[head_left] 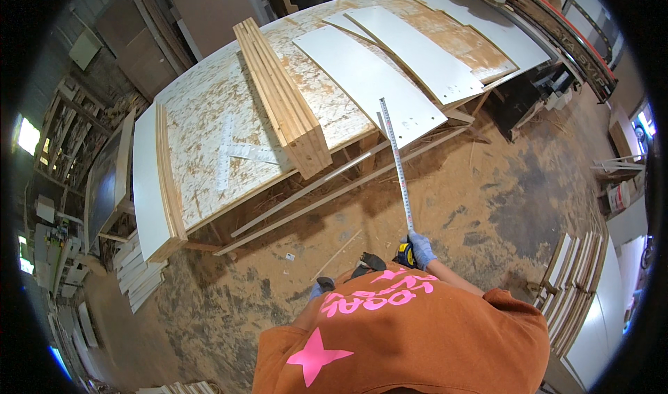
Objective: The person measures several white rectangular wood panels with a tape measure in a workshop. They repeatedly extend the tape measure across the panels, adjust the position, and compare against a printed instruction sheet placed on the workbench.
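My right hand [422, 249], in a blue-grey glove, is closed around a yellow and black tape measure [403, 256] in front of my body. Its extended blade [399, 164] slants up and away, with the far end over a white board [365, 81] on the worktable. My left hand [316, 290], in a similar glove, hangs low at my left side, next to something dark. Only a small part of it shows past my brown shirt, and its fingers are hidden.
The large worktable [202, 143] bears a stack of long wooden strips [282, 101], a white square ruler [254, 153] and another white board [417, 56]. White-faced strips [165, 185] line its left end. Boards [574, 282] are stacked at right. Sawdust covers the floor [452, 206].
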`<control>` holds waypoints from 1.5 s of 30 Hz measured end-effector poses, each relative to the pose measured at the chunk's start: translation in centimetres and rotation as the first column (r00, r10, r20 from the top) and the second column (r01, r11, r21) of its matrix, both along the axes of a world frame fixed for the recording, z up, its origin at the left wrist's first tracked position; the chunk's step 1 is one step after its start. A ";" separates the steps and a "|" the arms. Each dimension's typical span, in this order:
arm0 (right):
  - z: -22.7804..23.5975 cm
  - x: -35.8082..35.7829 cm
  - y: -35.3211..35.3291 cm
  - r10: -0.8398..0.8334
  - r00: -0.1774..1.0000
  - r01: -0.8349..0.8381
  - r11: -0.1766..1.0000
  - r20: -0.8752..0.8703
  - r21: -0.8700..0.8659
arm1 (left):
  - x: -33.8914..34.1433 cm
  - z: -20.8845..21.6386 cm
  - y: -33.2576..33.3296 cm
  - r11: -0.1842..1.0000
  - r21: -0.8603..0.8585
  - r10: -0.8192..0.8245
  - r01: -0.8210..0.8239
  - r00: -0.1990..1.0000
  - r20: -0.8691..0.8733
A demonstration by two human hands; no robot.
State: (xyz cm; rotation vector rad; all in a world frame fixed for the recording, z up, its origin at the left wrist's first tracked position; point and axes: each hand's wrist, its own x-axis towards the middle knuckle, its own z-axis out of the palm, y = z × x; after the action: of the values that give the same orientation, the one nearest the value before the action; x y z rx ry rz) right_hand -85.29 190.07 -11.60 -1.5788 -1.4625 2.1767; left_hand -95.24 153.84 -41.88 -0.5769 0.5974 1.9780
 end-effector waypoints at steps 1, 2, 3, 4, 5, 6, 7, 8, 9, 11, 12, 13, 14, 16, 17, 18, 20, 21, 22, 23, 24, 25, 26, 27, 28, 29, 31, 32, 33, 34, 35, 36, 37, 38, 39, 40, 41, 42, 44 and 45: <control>0.0 0.0 0.0 0.003 1.000 -0.003 1.000 0.005 0.003 | 0.0 0.0 0.0 1.000 0.002 0.004 -0.004 1.000 0.001; 0.0 0.0 0.0 0.004 1.000 -0.004 1.000 0.001 0.004 | 0.1 0.0 -0.1 1.000 0.005 0.007 -0.007 1.000 0.001; -0.1 -0.1 0.0 0.005 1.000 -0.005 1.000 -0.003 0.005 | 0.1 0.0 0.0 1.000 0.007 0.010 -0.010 1.000 0.001; -0.1 0.0 0.0 0.004 1.000 -0.004 1.000 -0.007 0.005 | 0.1 0.0 -0.1 1.000 0.006 0.011 -0.011 1.000 0.003; -0.2 0.0 0.0 0.005 1.000 -0.005 1.000 -0.007 0.007 | 0.2 0.0 0.0 1.000 0.007 0.011 -0.011 1.000 0.004; -0.3 0.1 0.1 0.006 1.000 -0.006 1.000 -0.008 0.008 | 0.1 0.0 0.1 1.000 0.011 0.010 -0.010 1.000 0.005; -0.3 0.1 0.1 0.009 1.000 -0.009 1.000 -0.008 0.009 | 0.2 0.0 0.0 1.000 0.013 0.012 -0.012 1.000 0.007; -0.3 0.1 0.1 0.008 1.000 -0.008 1.000 -0.011 -0.002 | 0.2 0.0 0.1 1.000 0.011 0.013 -0.013 1.000 0.003; -0.2 0.1 0.1 0.006 1.000 -0.006 1.000 -0.015 -0.014 | 0.2 0.0 0.1 1.000 0.011 0.015 -0.015 1.000 0.006; 0.0 0.0 0.0 0.000 1.000 -0.001 0.999 -0.014 -0.032 | 0.2 -0.1 0.0 1.000 0.017 0.022 -0.022 1.000 0.010; 0.1 -0.1 -0.1 -0.005 1.000 0.004 0.999 -0.009 -0.039 | 0.3 -0.1 0.0 1.000 0.018 0.024 -0.024 1.000 0.011; 0.3 -0.1 -0.2 -0.012 1.000 0.012 0.999 -0.005 -0.047 | 0.3 -0.1 0.0 1.000 0.020 0.023 -0.024 1.000 0.016; 0.7 -0.2 -0.2 -0.009 1.000 0.009 0.998 -0.012 -0.055 | 0.3 0.0 0.0 1.000 0.015 0.026 -0.026 1.000 0.009; 1.3 -0.1 -0.3 -0.004 1.000 0.002 0.998 -0.025 -0.069 | 0.3 0.1 0.0 0.999 0.019 0.026 -0.026 1.000 0.010; 1.1 -0.1 -0.2 -0.002 1.000 0.000 0.998 -0.029 -0.061 | 0.2 0.1 0.0 0.999 0.020 0.025 -0.026 1.000 0.011; 0.8 0.0 -0.2 0.000 0.999 -0.002 0.999 -0.033 -0.053 | 0.2 0.1 0.0 0.999 0.024 0.025 -0.025 1.000 0.015; 0.4 0.1 -0.1 0.003 0.999 -0.004 0.999 -0.035 -0.044 | 0.2 0.2 0.1 0.999 0.025 0.023 -0.024 1.000 0.013; 0.2 0.1 0.0 0.002 0.999 -0.004 0.999 -0.033 -0.044 | 0.1 0.2 0.2 0.999 0.030 0.025 -0.026 1.000 0.016; 0.2 0.1 0.0 0.003 1.000 -0.004 0.999 -0.031 -0.044 | 0.2 0.3 0.1 0.999 0.029 0.027 -0.027 0.999 0.018; 0.2 0.1 -0.1 -0.001 0.999 0.000 0.999 -0.037 -0.036 | 0.2 0.3 0.2 0.999 0.031 0.027 -0.027 0.999 0.020; 0.3 0.1 -0.2 -0.005 0.999 0.004 1.000 -0.043 -0.028 | 0.2 0.3 0.2 0.999 0.030 0.031 -0.032 0.999 0.019; 0.4 0.1 -0.2 -0.009 0.999 0.008 1.000 -0.049 -0.020 | 0.2 0.4 0.2 0.999 0.034 0.032 -0.033 0.999 0.021; 0.5 0.1 -0.2 -0.008 0.999 0.007 1.000 -0.042 -0.021 | 0.3 0.4 0.1 0.999 0.036 0.034 -0.035 0.999 0.022; 0.5 0.0 -0.2 -0.007 0.999 0.007 1.000 -0.034 -0.021 | 0.3 0.4 0.2 0.998 0.041 0.035 -0.036 0.999 0.026; 0.5 0.0 -0.2 -0.007 1.000 0.006 1.000 -0.026 -0.022 | 0.3 0.4 0.2 0.998 0.041 0.036 -0.037 0.999 0.026; 0.6 -0.1 -0.2 -0.005 1.000 0.005 1.000 -0.024 -0.021 | 0.3 0.5 0.2 0.998 0.042 0.039 -0.040 0.999 0.024; 1.0 0.0 -0.3 -0.003 1.000 0.003 1.000 -0.018 -0.020 | 0.4 0.5 0.2 0.998 0.047 0.041 -0.042 0.999 0.028; 1.2 0.0 -0.3 -0.002 1.000 0.002 1.000 -0.012 -0.019 | 0.4 0.5 0.2 0.998 0.049 0.042 -0.043 0.999 0.027; 1.4 0.0 -0.3 -0.001 1.000 0.001 1.000 -0.006 -0.018 | 0.3 0.6 0.3 0.998 0.052 0.042 -0.044 0.999 0.031; 1.5 0.0 -0.4 0.002 1.000 -0.002 1.000 0.001 -0.016 | 0.4 0.5 0.2 0.998 0.053 0.044 -0.045 0.999 0.029; 1.4 0.0 -0.4 0.002 1.000 -0.002 1.000 -0.008 -0.017 | 0.5 0.5 0.2 0.997 0.057 0.047 -0.048 0.998 0.031; 1.1 0.1 -0.3 0.002 1.000 -0.002 1.000 -0.016 -0.018 | 0.5 0.4 0.3 0.997 0.063 0.049 -0.052 0.998 0.036; 1.1 0.1 -0.3 0.001 1.000 -0.001 1.000 -0.024 -0.021 | 0.5 0.4 0.2 0.997 0.066 0.048 -0.051 0.998 0.035; 1.1 0.0 -0.3 0.001 1.000 -0.002 1.000 -0.023 -0.020 | 0.6 0.3 0.2 0.996 0.066 0.050 -0.052 0.998 0.033; 1.2 0.0 -0.3 0.002 1.000 -0.002 1.000 -0.023 -0.020 | 0.6 0.3 0.2 0.996 0.070 0.052 -0.054 0.998 0.035; 1.3 0.0 -0.3 0.000 1.000 -0.001 1.000 -0.023 -0.020 | 0.5 0.3 0.2 0.996 0.075 0.052 -0.054 0.998 0.038; 1.2 0.0 -0.3 -0.004 1.000 0.004 1.000 -0.024 -0.025 | 0.5 0.2 0.3 0.996 0.076 0.051 -0.053 0.998 0.034; 1.0 0.1 -0.2 -0.009 1.000 0.008 1.000 -0.026 -0.029 | 0.5 0.2 0.3 0.995 0.080 0.051 -0.053 0.998 0.035; 1.0 0.0 -0.3 -0.010 1.000 0.009 0.999 -0.028 -0.032 | 0.6 0.1 0.3 0.994 0.090 0.056 -0.059 0.998 0.038; 1.1 0.0 -0.3 -0.009 1.000 0.008 0.999 -0.029 -0.031 | 0.6 0.1 0.3 0.993 0.096 0.059 -0.063 0.997 0.041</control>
State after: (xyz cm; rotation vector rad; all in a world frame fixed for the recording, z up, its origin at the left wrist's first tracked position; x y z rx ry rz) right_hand -85.31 189.74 -10.46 -1.5527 -1.4176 2.2186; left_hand -94.62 154.10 -41.82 -0.5769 0.4622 2.0370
